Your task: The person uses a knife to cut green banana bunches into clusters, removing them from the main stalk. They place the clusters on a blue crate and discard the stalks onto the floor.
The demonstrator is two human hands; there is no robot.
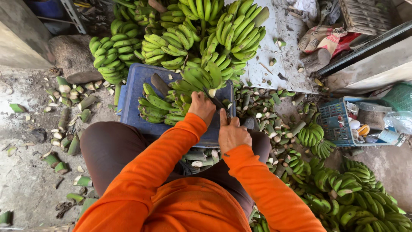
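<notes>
Head view: a crumpled tan and red sack (322,39) lies at upper right beside a woven basket (365,15); lower at right, a blue slotted crate (335,122) holds small packets and bottles. A blue plastic crate (136,92), turned over as a counter, carries a green banana bunch (189,92), its fruit unripe, curved and tightly packed. The left hand (201,106) closes its grip on the bunch's stem. The right hand (232,134) is wrapped around a knife (218,103) set against the stem. Cut stalk pieces (68,107) litter the floor.
</notes>
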